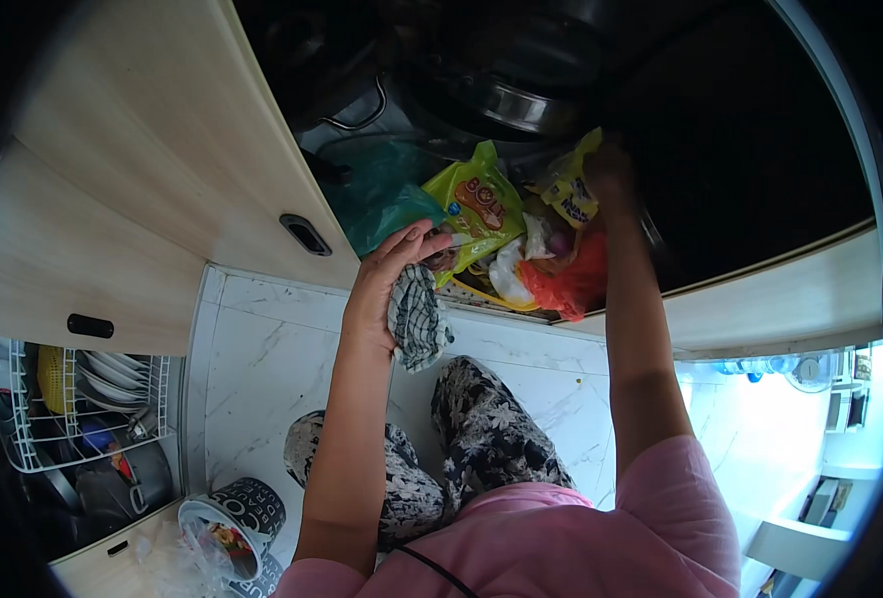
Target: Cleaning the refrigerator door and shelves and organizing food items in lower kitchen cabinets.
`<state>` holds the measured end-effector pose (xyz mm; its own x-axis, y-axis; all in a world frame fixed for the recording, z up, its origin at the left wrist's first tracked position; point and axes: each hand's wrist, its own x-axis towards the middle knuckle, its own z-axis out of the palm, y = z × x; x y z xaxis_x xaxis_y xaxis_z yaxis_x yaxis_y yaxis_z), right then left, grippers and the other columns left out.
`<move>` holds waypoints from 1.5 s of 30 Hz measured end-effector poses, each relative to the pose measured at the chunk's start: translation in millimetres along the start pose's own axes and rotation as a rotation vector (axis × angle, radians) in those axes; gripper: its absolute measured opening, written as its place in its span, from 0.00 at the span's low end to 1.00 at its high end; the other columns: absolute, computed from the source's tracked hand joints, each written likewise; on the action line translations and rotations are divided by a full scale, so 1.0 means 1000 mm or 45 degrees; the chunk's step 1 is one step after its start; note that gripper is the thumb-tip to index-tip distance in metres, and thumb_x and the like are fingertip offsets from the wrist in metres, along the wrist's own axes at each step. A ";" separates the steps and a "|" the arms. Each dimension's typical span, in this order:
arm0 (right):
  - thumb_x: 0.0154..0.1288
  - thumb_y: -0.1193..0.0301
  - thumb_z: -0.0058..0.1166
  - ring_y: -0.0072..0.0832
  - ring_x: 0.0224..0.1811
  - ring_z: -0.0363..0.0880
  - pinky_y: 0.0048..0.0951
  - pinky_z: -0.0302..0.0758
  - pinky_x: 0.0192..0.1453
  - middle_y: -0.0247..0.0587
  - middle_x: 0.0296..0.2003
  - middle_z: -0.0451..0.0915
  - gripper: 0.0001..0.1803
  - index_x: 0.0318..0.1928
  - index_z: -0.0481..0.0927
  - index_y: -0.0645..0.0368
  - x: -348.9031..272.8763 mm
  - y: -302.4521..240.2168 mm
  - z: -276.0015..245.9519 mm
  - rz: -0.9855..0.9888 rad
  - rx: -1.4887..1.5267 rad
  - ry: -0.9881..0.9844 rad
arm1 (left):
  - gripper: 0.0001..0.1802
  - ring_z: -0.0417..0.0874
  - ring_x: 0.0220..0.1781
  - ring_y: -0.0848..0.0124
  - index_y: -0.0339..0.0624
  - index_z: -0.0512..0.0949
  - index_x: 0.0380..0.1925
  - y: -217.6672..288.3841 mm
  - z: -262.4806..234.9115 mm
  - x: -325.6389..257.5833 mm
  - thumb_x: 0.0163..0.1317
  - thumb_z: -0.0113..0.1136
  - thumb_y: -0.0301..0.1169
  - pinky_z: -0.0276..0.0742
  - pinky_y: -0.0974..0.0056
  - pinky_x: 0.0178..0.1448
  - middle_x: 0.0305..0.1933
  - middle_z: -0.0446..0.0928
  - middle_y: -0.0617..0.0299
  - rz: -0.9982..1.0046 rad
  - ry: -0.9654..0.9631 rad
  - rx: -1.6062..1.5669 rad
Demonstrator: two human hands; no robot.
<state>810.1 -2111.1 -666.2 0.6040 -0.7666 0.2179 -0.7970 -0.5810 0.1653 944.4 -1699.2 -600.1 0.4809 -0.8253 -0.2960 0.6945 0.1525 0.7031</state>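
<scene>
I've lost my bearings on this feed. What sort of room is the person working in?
Most likely a kitchen, perhaps in a home. What points to it: the stacked plates at lower left, the shiny metal pan in the dark space ahead, and the pale wood-look cabinet fronts.

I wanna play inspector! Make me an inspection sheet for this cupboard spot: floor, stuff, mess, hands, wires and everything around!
Surface: white, grey-veined floor tiles; open cupboard mostly dark inside.
Job's things: checked cloth, green packet, yellow packet, red bag, teal bag.
Clutter: patterned bin with waste in it.
Grippers: bare hands; left hand holds the cloth; right hand is beside the yellow packet, too dim to tell its grip.
Cables: thin black cord across the pink shirt.
Surroundings: pale cupboard door; racked plates at lower left.
</scene>
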 end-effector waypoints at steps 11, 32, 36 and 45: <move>0.52 0.63 0.63 0.47 0.48 0.79 0.41 0.77 0.49 0.54 0.47 0.78 0.29 0.53 0.72 0.61 0.023 -0.033 0.103 -0.125 -0.113 0.424 | 0.29 0.80 0.49 0.70 0.33 0.69 0.58 0.011 -0.014 -0.021 0.62 0.59 0.41 0.73 0.70 0.49 0.52 0.79 0.52 0.022 0.065 -0.042; 0.50 0.81 0.61 0.32 0.44 0.81 0.29 0.74 0.55 0.44 0.43 0.82 0.33 0.59 0.67 0.64 -0.163 -0.110 -0.158 -0.235 2.179 -0.529 | 0.35 0.79 0.55 0.66 0.34 0.67 0.60 -0.027 0.016 -0.004 0.53 0.71 0.28 0.71 0.66 0.61 0.51 0.78 0.51 -0.080 0.153 -0.118; 0.50 0.80 0.63 0.28 0.45 0.80 0.28 0.72 0.56 0.42 0.44 0.82 0.31 0.57 0.71 0.63 -0.157 -0.112 -0.144 -0.258 2.091 -0.493 | 0.35 0.79 0.54 0.66 0.37 0.66 0.62 -0.029 0.013 0.001 0.54 0.70 0.28 0.72 0.65 0.61 0.51 0.79 0.50 -0.138 0.118 -0.176; 0.56 0.75 0.63 0.27 0.46 0.79 0.29 0.73 0.53 0.42 0.46 0.81 0.22 0.53 0.76 0.62 -0.035 -0.068 -0.197 0.169 2.093 0.770 | 0.32 0.79 0.55 0.65 0.34 0.68 0.59 -0.010 0.006 -0.007 0.57 0.67 0.33 0.70 0.65 0.62 0.51 0.79 0.47 0.108 0.090 -0.161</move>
<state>843.4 -1990.5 -495.5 0.1518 -0.8490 0.5061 0.2209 -0.4699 -0.8546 931.7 -1698.3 -601.2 0.5743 -0.7666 -0.2871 0.7093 0.2908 0.6422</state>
